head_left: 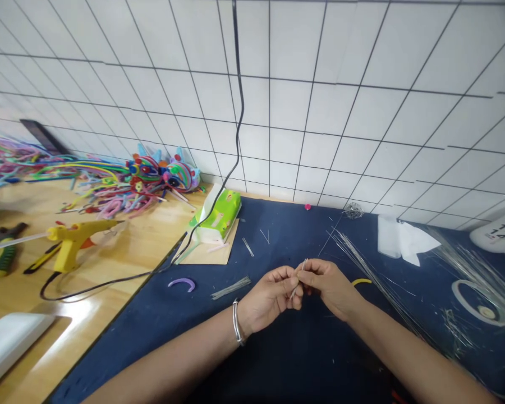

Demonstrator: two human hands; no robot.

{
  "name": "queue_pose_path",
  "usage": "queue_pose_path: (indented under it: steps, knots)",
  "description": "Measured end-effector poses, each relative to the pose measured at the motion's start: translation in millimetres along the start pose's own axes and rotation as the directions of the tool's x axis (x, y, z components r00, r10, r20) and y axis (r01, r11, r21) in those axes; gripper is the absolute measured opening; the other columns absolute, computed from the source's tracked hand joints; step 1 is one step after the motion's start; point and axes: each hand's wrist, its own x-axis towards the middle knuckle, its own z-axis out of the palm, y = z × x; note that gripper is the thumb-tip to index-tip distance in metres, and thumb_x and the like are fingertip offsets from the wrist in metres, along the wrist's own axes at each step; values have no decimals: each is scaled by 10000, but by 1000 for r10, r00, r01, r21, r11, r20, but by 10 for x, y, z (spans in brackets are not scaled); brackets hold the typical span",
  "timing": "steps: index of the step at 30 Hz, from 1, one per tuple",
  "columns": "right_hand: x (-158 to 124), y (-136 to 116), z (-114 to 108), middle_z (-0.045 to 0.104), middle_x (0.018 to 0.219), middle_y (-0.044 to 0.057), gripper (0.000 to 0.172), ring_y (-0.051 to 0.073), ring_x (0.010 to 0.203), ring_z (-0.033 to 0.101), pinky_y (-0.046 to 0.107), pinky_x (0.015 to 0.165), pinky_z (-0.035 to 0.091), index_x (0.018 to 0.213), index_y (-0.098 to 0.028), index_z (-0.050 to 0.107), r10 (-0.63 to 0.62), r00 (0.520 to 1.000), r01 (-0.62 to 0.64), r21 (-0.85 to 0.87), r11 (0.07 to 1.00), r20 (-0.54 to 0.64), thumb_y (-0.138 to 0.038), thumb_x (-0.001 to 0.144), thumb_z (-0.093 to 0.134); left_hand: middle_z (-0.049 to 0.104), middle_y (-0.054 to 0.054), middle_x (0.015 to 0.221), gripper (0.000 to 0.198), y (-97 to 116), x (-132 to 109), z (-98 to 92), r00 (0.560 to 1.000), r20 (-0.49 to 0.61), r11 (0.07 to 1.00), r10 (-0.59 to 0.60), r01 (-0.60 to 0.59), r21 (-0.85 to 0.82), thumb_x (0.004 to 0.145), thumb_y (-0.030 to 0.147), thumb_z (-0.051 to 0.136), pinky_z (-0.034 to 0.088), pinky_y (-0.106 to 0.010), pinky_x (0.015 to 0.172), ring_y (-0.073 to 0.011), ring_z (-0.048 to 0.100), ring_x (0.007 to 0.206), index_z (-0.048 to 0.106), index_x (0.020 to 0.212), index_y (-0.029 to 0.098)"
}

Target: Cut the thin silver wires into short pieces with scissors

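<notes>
Both hands meet above the blue tabletop (278,359), the left hand (269,297) and right hand (330,286) each pinching a thin wire (299,276). The wire's long axis runs steeply, its upper end tilted slightly right and away. A bundle of wires (362,264) lies just right of it.

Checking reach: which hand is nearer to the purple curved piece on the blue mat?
Left. The left hand sits to the right of the purple curved piece, apart from it; the right hand is farther right, beyond the left, both pinching a thin wire.
</notes>
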Motion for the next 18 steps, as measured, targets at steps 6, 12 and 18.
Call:
queue_pose_path:
  steps: [6, 12, 18]
  knots:
    - [-36, -188, 77, 616, 751, 20, 167, 129, 682, 554, 250, 621, 442, 798, -166, 630, -166, 982, 139, -256, 957, -89, -317, 732, 600, 566, -73, 976, 365, 1, 21, 59, 987, -122, 958, 102, -131, -256, 834, 482, 380, 397, -313, 842, -169, 540, 928, 525, 937, 163]
    - [20, -22, 300, 653, 772, -11, 89, 136, 739, 573, 249, 706, 423, 756, -205, 654, -239, 969, 231, -526, 818, 53, -228, 750, 568, 501, -105, 1171, 528, 39, -50, 85, 987, -132, 928, 89, -130, -348, 800, 598, 311, 368, -350, 904, -210, 491, 1048, 495, 1042, 166]
    - [102, 110, 324, 640, 728, -18, 118, 129, 699, 562, 234, 659, 417, 742, -195, 645, -209, 976, 203, -574, 793, 57, -240, 766, 538, 514, -111, 1143, 526, 6, -52, 39, 982, -169, 934, 90, -142, -327, 795, 594, 331, 361, -350, 914, -215, 494, 1044, 504, 1037, 160]
